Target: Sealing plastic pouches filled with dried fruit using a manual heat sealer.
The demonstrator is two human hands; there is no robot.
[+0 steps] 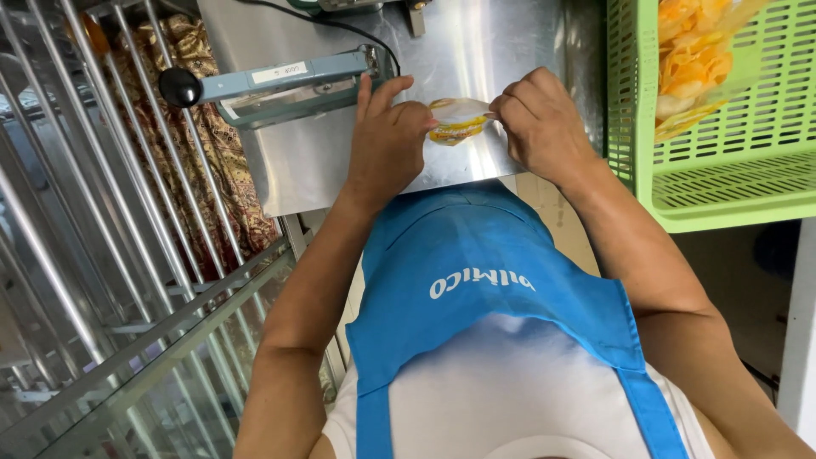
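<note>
Now pinching a small clear pouch [459, 121] of yellow snacks between both hands on the steel table [501, 51]: left hand [384, 140] gripping its left edge, right hand [537, 121] its right edge, fingers closed on the plastic. Just left of the pouch, a sealer [280, 83] with black knob. Right of the pouch, a green crate [722, 170] holding more yellow snacks. Below the pouch, a blue apron [484, 280].

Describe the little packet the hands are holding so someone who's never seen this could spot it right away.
Find the shiny steel table at the top, with a blue-grey sealer on it. Just right of the sealer, the left hand and right hand pinch a small clear packet between them. It is the only single yellow-filled pouch here; the other snacks sit in the green crate.
</note>
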